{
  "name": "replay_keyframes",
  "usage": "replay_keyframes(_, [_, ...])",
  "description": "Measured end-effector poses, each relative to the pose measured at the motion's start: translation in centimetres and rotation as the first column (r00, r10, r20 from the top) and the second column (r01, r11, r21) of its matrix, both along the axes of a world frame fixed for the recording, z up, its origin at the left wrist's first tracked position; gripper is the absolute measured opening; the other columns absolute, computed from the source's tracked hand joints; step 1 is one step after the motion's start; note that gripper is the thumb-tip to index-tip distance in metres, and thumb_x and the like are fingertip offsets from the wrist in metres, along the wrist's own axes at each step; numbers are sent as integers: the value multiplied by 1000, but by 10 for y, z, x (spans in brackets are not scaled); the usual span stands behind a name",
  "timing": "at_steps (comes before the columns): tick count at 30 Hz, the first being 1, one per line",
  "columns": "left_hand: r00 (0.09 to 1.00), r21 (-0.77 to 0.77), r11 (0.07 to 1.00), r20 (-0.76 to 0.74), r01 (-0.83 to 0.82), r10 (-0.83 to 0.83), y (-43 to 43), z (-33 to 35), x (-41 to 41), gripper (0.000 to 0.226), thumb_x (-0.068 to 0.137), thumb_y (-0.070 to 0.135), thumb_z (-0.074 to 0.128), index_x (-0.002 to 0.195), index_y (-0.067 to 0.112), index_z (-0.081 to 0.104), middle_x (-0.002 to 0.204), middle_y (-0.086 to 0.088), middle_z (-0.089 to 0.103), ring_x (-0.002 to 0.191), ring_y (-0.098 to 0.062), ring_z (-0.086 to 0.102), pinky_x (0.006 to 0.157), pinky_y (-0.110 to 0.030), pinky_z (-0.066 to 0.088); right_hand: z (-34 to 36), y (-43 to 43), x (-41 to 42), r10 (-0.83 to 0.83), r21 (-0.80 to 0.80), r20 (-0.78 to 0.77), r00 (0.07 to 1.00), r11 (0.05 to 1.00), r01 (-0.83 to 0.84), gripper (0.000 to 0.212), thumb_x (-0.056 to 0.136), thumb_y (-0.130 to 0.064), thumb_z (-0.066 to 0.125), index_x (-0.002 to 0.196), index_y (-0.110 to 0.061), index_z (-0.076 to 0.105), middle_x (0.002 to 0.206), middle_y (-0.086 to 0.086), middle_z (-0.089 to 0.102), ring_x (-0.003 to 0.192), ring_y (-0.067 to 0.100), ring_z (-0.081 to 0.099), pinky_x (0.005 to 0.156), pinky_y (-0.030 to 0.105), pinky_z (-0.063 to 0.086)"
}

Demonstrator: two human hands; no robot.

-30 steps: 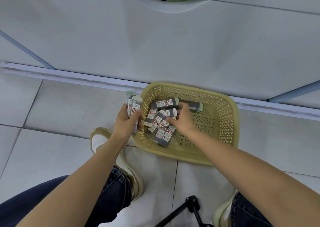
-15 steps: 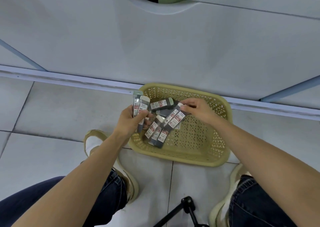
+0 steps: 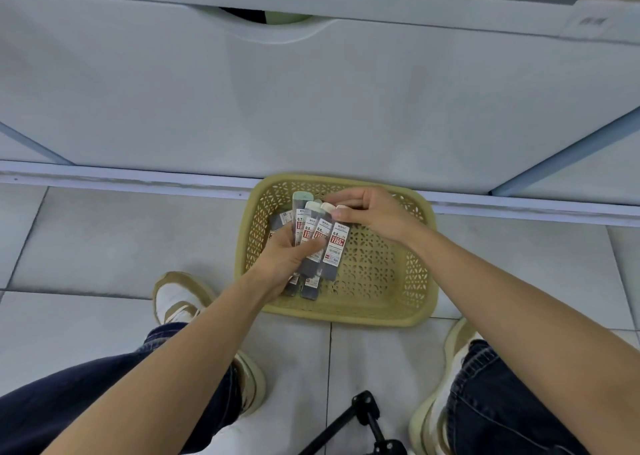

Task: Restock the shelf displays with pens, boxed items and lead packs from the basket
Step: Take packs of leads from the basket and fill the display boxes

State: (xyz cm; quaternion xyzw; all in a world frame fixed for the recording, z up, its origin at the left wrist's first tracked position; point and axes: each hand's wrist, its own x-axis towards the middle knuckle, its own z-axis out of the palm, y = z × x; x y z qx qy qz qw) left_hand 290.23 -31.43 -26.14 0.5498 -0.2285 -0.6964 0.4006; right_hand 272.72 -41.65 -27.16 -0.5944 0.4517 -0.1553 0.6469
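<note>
A pale grey tiled floor, crossed by dark grout lines, runs up to the light base rail of a white shelf unit. A yellow perforated plastic basket sits on the tiles with its far rim against that rail, straddling a grout joint. Nearer the camera, a person's cream-and-tan left shoe and right shoe are planted on either side of the basket, and a black folding stand lies between them.
</note>
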Motion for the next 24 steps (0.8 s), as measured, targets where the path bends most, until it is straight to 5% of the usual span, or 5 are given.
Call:
replay_keyframes(3, [999, -36, 999, 39, -15, 16, 0, 2, 0, 29, 90, 3, 61, 119, 0, 59, 109, -16, 72, 96, -28, 70, 80, -36, 59, -1, 2, 5, -109, 60, 57, 992, 993, 106, 41, 75, -30, 78, 114, -30, 66, 117, -2, 70, 112, 14, 63, 100, 35, 47])
replay_keyframes(8, [1000, -28, 1000, 28, 11, -10, 2, 2, -1, 31, 91, 7, 62, 120, 0, 59, 112, -18, 71, 102, -32, 69, 85, -39, 57, -7, 14, 12, -93, 197, 91, 992, 978, 73, 21, 89, -28, 67, 105, -17, 73, 99, 9, 73, 83, 18, 64, 71, 28, 52])
replay_keyframes(15, [995, -128, 990, 90, 62, -50, -7, 25, -1, 29, 92, 9, 61, 120, 1, 59, 113, -17, 70, 104, -32, 68, 86, -39, 58, 16, 0, 6, -40, 132, 140, 989, 991, 22, 23, 93, -21, 62, 113, -12, 69, 84, -5, 69, 68, 6, 52, 59, 18, 41])
replay_keyframes(20, [996, -187, 981, 82, 52, -37, -24, 73, -5, 36, 87, 32, 64, 113, 8, 64, 105, -12, 74, 91, -25, 73, 68, -31, 58, 78, -18, 2, 62, 15, 135, 989, 998, -65, 19, 100, -15, 50, 110, -6, 63, 73, -9, 63, 63, 1, 54, 59, 14, 42])
replay_keyframes(24, [987, -331, 942, 159, 62, -9, -37, 123, -6, 39, 84, 26, 68, 117, 7, 63, 111, -13, 72, 102, -30, 69, 87, -41, 57, 150, -33, -6, 92, -176, 87, 992, 981, -76, 20, 100, -13, 51, 110, -2, 63, 78, 5, 55, 64, 8, 47, 58, 17, 40])
